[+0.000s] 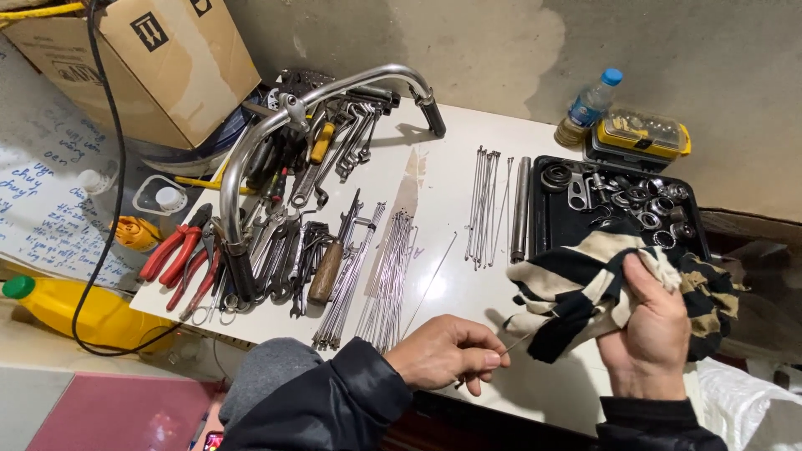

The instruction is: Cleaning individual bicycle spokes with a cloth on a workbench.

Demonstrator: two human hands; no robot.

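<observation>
My left hand (447, 353) pinches the end of a thin metal spoke (516, 342) near the table's front edge. The spoke runs right into a black-and-cream striped rag (576, 288), which my right hand (647, 330) grips bunched around it. Both hands hover over the white table (443, 200). Bundles of loose spokes (376, 276) lie to the left of my left hand, and more spokes (483, 205) lie farther back.
A chrome handlebar (276, 125) arches over a pile of wrenches and red-handled pliers (180, 250) at the left. A black tray (547, 230) of rings and bearings sits at the right, behind it a yellow parts box (643, 134) and a bottle (593, 98). A cardboard box (142, 58) stands at back left.
</observation>
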